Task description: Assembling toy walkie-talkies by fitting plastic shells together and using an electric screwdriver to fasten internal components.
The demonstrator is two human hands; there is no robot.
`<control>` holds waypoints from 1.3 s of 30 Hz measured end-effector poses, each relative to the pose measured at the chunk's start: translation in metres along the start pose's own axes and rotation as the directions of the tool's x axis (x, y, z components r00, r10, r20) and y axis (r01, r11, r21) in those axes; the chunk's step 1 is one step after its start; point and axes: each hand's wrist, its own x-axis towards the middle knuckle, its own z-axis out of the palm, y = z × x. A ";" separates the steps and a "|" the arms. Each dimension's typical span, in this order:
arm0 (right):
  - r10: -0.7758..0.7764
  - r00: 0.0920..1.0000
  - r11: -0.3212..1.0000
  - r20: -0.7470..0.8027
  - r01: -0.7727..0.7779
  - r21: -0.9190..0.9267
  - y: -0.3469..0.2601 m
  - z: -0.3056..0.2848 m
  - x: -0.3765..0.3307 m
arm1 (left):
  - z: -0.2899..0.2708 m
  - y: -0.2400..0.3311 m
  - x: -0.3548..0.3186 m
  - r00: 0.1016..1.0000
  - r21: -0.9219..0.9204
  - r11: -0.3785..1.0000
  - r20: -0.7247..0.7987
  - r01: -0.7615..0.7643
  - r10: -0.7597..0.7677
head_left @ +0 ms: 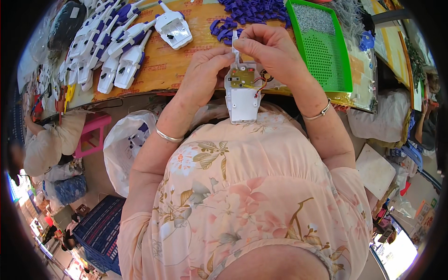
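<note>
Close in front of my body is a white plastic housing (pixel 243 105), its narrow neck pointing away from me. A small circuit board (pixel 242 77) sits in its open upper part, with red and yellow wires (pixel 265 86) running off to the right side. A small round dark part (pixel 266 74) hangs on the wires near my right palm. My left hand (pixel 207 70) is closed, pinching the neck from the left. Thumb and forefinger of my right hand (pixel 270 49) are pressed together at the neck, higher up; whatever small piece lies between them is hidden.
White and purple housings (pixel 102 46) lie heaped at the table's left, with a single open one (pixel 173 29) beside them. Purple plastic pieces (pixel 254 11) are piled at the back. A green tray (pixel 322 51) of small metal parts stands right. A white bag (pixel 122 154) hangs below left.
</note>
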 end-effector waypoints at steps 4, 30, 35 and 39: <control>-0.041 0.999 0.999 0.005 0.041 -0.015 0.011 0.000 0.005 | -0.002 -0.002 0.002 1.000 0.021 1.000 0.022 -0.002 0.002; -0.119 0.990 0.989 0.073 0.125 -0.083 0.023 0.002 0.012 | -0.011 -0.002 0.006 0.994 -0.039 0.999 0.110 -0.022 0.026; -0.355 0.901 0.907 -0.251 0.266 -0.327 -0.001 0.008 -0.002 | -0.014 -0.002 0.007 0.995 -0.024 1.000 0.097 -0.013 0.015; -0.882 0.270 0.468 -0.386 0.396 -0.790 -0.061 -0.020 -0.029 | -0.020 -0.001 0.001 0.996 -0.044 0.999 0.088 0.000 0.004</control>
